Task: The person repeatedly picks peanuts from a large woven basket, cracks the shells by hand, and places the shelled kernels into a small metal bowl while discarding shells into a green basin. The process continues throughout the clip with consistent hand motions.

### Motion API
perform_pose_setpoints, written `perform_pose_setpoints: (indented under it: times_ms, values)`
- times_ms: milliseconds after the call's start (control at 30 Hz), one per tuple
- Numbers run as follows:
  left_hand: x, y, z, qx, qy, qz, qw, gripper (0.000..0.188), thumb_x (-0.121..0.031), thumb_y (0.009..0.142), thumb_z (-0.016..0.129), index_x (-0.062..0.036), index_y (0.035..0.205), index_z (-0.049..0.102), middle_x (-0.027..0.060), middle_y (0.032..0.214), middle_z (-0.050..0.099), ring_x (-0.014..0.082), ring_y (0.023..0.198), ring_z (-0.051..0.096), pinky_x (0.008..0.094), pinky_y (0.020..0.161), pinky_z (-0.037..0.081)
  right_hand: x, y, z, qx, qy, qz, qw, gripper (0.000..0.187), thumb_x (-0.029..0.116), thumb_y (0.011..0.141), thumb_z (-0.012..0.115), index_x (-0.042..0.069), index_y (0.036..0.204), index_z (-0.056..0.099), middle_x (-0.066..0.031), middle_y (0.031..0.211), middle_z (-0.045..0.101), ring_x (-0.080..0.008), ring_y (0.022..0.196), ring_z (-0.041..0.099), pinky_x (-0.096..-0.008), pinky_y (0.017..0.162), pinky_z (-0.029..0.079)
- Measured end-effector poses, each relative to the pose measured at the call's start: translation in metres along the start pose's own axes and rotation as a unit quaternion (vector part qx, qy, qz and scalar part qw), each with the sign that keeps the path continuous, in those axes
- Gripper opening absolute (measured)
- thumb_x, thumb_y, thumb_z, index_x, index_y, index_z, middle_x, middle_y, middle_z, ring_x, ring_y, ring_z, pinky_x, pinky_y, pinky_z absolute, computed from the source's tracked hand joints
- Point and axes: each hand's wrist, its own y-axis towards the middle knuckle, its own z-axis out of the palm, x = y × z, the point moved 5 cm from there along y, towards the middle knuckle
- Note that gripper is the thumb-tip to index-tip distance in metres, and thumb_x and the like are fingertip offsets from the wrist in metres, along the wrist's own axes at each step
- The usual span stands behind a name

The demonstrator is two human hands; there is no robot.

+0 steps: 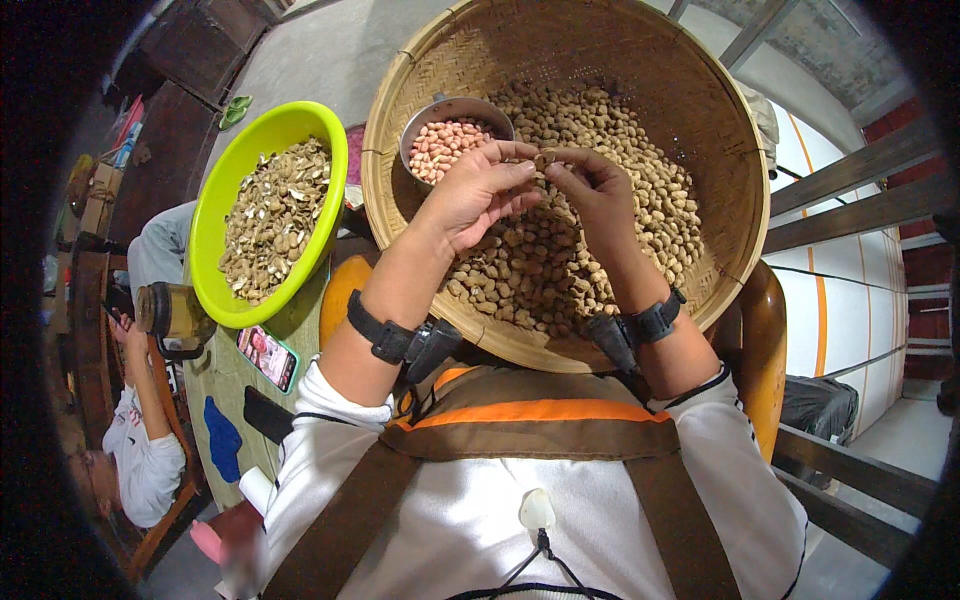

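Observation:
Above a wide round woven bamboo tray (432,75), my two hands meet over a heap of unshelled peanuts (640,165). The fingertips of my left hand (478,195) and my right hand (602,195) pinch a small brown peanut (541,161) between them. Fingers partly cover it, so I cannot tell whether its shell is cracked. Just left of my hands, inside the tray, stands a metal pot (483,104) with pink shelled peanuts (442,146) in it. Black bands with small devices circle both my wrists.
A bright green basin (340,165) of broken shells (275,215) stands left of the tray. Near it are a lit phone (268,358), a handled jar (172,310) and a blue cloth (222,440). Another person (140,465) sits far left. Wooden rails (850,220) stand at the right.

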Motion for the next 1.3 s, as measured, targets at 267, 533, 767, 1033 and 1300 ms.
perform_pose_setpoints:
  times_ms: [267,533,767,1033,1300]
  values:
    - [0.002,-0.002,0.001,-0.032,0.037,-0.003,0.999,0.015,-0.011,0.095,0.057,-0.0027,0.107,0.058,0.0031,0.093,0.063,0.0095,0.078,0.06,0.024,0.069,0.056,0.008,-0.002,0.0,-0.015,-0.082,-0.073,0.994,0.013,0.004,0.083,0.07,0.001,0.096,0.068,-0.0002,0.086,0.066,-0.0052,0.075,0.056,-0.0203,0.068,0.046]
    - [-0.004,-0.003,-0.002,-0.08,0.113,0.043,0.989,0.017,-0.017,0.096,0.056,-0.0018,0.104,0.059,0.0041,0.088,0.063,0.0101,0.067,0.06,0.0232,0.059,0.055,0.003,0.0,0.003,0.029,-0.141,-0.089,0.986,0.022,0.011,0.082,0.072,0.005,0.103,0.07,-0.0068,0.095,0.072,-0.0114,0.082,0.065,-0.0263,0.073,0.051]
    - [-0.014,-0.011,0.011,-0.081,0.146,0.086,0.982,0.026,-0.025,0.097,0.055,-0.0001,0.104,0.06,0.0047,0.084,0.061,0.0117,0.066,0.059,0.0239,0.053,0.054,0.021,-0.009,-0.005,-0.07,-0.376,-0.13,0.915,0.022,0.021,0.079,0.075,0.01,0.097,0.071,-0.0092,0.089,0.071,-0.0209,0.075,0.068,-0.0301,0.067,0.053]
    - [-0.022,-0.013,0.02,-0.112,0.499,0.221,0.831,0.031,-0.031,0.087,0.065,-0.0001,0.091,0.064,0.0113,0.068,0.061,0.017,0.059,0.058,0.0341,0.053,0.045,0.031,-0.013,0.002,-0.082,-0.451,-0.269,0.847,0.019,0.021,0.075,0.075,0.015,0.092,0.069,-0.0064,0.089,0.07,-0.0258,0.08,0.067,-0.0355,0.067,0.054]
    - [-0.029,-0.023,0.027,-0.143,0.589,0.171,0.777,0.024,-0.026,0.084,0.065,-0.0025,0.088,0.065,0.0124,0.055,0.056,0.0249,0.049,0.055,0.037,0.052,0.042,0.036,-0.018,0.01,-0.053,-0.524,-0.316,0.789,0.018,0.021,0.072,0.075,0.017,0.086,0.066,-0.0028,0.078,0.065,-0.0229,0.071,0.063,-0.0343,0.058,0.051]
